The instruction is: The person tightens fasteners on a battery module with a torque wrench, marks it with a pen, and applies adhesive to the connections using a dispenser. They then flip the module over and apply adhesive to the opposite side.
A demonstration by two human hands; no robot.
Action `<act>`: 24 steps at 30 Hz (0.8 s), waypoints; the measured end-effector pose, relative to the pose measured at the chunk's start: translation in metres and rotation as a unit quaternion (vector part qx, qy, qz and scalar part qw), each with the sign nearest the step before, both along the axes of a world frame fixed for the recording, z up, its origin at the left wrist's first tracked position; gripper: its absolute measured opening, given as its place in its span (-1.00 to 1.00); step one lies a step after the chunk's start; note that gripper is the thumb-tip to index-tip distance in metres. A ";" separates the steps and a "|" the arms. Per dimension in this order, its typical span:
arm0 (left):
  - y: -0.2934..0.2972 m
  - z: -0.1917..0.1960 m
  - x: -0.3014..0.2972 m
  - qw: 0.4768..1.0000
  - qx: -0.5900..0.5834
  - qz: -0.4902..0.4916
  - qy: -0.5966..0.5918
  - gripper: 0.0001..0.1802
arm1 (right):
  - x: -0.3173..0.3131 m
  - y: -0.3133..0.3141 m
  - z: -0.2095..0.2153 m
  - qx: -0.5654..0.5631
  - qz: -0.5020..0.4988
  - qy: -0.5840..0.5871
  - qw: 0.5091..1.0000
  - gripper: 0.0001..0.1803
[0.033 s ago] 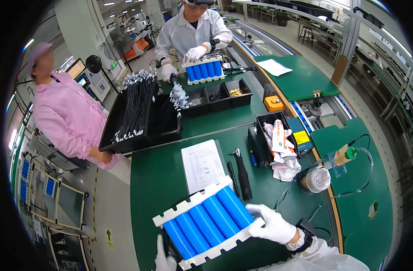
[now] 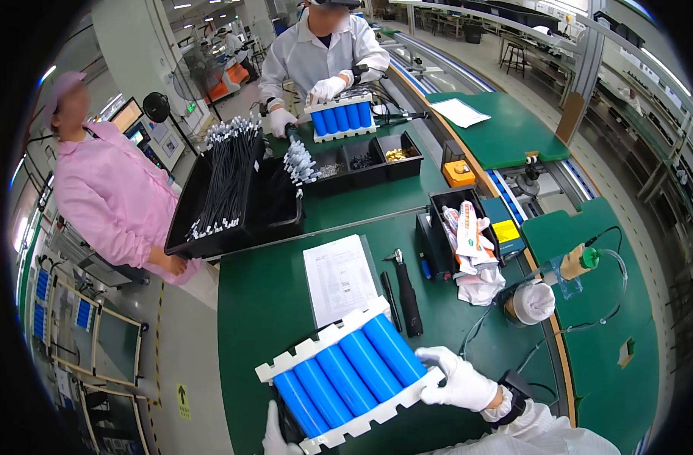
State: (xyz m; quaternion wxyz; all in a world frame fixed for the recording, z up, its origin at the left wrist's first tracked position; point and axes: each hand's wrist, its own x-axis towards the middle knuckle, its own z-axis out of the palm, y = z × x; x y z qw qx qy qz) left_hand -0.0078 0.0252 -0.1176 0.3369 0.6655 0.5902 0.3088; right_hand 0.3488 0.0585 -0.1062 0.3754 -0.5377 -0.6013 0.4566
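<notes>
A battery pack [image 2: 349, 373] of several blue cylindrical cells between two white notched plastic holders is tilted over the near part of the green bench. My right hand [image 2: 461, 381], in a white glove, grips its right end, with the fingers bent around the white holder's corner. At the pack's lower left corner is my gloved left hand [image 2: 280, 438]; its thumb points up along the end, and its other fingers are mostly hidden beneath the pack. Behind the pack lie a printed sheet [image 2: 339, 277], a black pen-like stick [image 2: 392, 301] and a black-handled driver tool [image 2: 409, 298].
A black bin [image 2: 267, 220] of black cables stands at the far left, beside a compartmented tray [image 2: 369, 171] of small parts. A box with white tubes [image 2: 467, 235] and a paper-lined cup [image 2: 530, 303] stand right. A co-worker [image 2: 327, 53] handles another pack opposite; a person in pink [image 2: 115, 193] stands left.
My left hand has shifted slightly at the pack's lower left corner, and my right fingers have moved a little on the right end. The pack stays almost in place.
</notes>
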 end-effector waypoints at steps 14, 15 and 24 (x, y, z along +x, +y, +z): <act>-0.020 -0.046 0.016 0.979 -0.038 0.178 -0.088 -0.68 | -0.016 0.009 -0.013 0.056 -0.050 0.001 0.997 -0.55; -0.020 -0.003 0.025 0.971 -0.065 0.191 -0.127 -0.72 | -0.021 0.006 0.012 -0.009 -0.060 0.000 0.998 -0.53; -0.040 0.024 0.029 0.940 -0.242 0.169 -0.173 -0.77 | -0.011 -0.029 0.018 -0.177 -0.054 -0.025 0.982 -0.44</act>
